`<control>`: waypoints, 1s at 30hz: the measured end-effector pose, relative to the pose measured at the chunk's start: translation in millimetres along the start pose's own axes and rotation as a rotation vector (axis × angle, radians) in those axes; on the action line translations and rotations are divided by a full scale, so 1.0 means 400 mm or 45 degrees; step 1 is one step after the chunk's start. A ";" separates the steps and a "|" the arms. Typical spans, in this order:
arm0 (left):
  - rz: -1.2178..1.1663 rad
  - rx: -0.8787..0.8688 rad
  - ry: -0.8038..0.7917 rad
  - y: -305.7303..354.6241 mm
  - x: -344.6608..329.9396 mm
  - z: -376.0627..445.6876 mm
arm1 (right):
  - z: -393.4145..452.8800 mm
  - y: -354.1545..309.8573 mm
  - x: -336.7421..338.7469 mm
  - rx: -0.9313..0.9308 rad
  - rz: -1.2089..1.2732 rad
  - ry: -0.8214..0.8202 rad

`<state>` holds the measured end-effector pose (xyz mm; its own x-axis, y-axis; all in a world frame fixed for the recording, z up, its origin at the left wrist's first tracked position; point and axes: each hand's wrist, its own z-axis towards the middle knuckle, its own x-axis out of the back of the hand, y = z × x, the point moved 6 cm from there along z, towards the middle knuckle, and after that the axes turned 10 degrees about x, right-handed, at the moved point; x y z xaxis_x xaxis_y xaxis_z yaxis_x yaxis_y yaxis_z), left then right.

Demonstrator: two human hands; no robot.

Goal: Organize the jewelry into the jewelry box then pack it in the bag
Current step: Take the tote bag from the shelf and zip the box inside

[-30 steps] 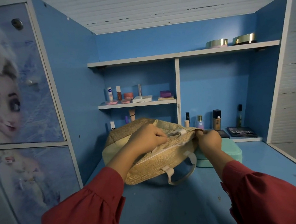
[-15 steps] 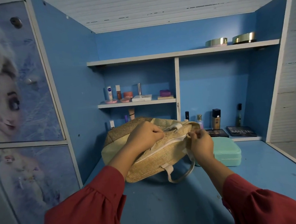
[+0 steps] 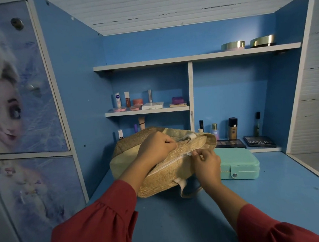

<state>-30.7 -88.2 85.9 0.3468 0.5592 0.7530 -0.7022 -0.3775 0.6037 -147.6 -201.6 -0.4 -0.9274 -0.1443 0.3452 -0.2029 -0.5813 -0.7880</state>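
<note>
— From the head camera, where is the bag?

— The woven tan bag point(image 3: 160, 177) lies on its side on the blue desk point(image 3: 184, 225), in front of the shelves. The left hand point(image 3: 155, 150) rests on top of it with fingers curled, gripping the fabric by the opening.

— And the other hand?

— The right hand point(image 3: 205, 163) pinches something small at the white zipper point(image 3: 170, 161) between thumb and fingertips (the slider itself, I think, though it is tiny). The zipper line runs from there down to the left along the bag; whether it is closed along that stretch I cannot tell.

— Where is the jewelry box?

— The teal jewelry box point(image 3: 238, 164) sits on the desk just beside the bag, to its right, partly behind the right hand. Its lid is down and the snap tab on the front is fastened. It is outside the bag.

— Anything near it?

— Two dark makeup palettes point(image 3: 244, 143) lie behind it, with small bottles point(image 3: 232, 128) standing at the back.
</note>
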 end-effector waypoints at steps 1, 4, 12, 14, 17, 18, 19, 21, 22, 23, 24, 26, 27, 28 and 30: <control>0.002 0.003 0.009 -0.001 -0.002 0.001 | -0.012 -0.007 -0.008 0.017 -0.045 -0.029; -0.005 0.019 0.029 -0.003 -0.004 0.007 | -0.061 -0.041 -0.045 0.121 -0.048 -0.129; 0.014 0.010 0.047 -0.002 -0.002 0.011 | -0.188 -0.155 -0.096 0.304 -0.124 -0.304; 0.009 0.012 0.053 -0.002 -0.003 0.011 | -0.211 -0.178 -0.108 0.405 -0.241 -0.318; 0.030 0.000 0.053 0.008 -0.006 0.005 | -0.239 -0.207 -0.129 0.588 -0.182 -0.241; 0.040 0.000 0.052 0.010 -0.007 0.003 | -0.243 -0.209 -0.134 0.625 -0.153 -0.218; 0.040 -0.004 0.053 0.010 -0.007 0.001 | -0.245 -0.208 -0.141 0.648 -0.125 -0.228; 0.030 -0.007 0.053 0.005 -0.005 -0.001 | -0.243 -0.206 -0.144 0.667 -0.018 -0.311; 0.033 -0.006 0.050 0.003 -0.003 -0.003 | -0.238 -0.205 -0.143 0.654 0.063 -0.396; 0.044 -0.010 0.052 0.003 0.000 -0.005 | -0.230 -0.204 -0.145 0.642 0.121 -0.488; 0.054 -0.015 0.060 0.005 0.005 -0.007 | -0.218 -0.203 -0.142 0.654 0.131 -0.542; 0.053 -0.034 0.093 0.015 0.020 -0.010 | -0.176 -0.196 -0.139 0.697 0.026 -0.598; 0.052 -0.039 0.106 0.020 0.029 -0.011 | -0.148 -0.190 -0.140 0.701 -0.104 -0.643; 0.054 -0.040 0.114 0.023 0.035 -0.011 | -0.118 -0.181 -0.147 0.705 -0.294 -0.687; 0.041 -0.029 0.119 0.021 0.043 -0.008 | -0.068 -0.158 -0.159 0.684 -0.677 -0.792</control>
<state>-32.8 -79.4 103.2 0.2654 0.6139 0.7434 -0.7263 -0.3798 0.5729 -84.2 -133.9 13.7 -0.3935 -0.0647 0.9171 -0.2331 -0.9579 -0.1676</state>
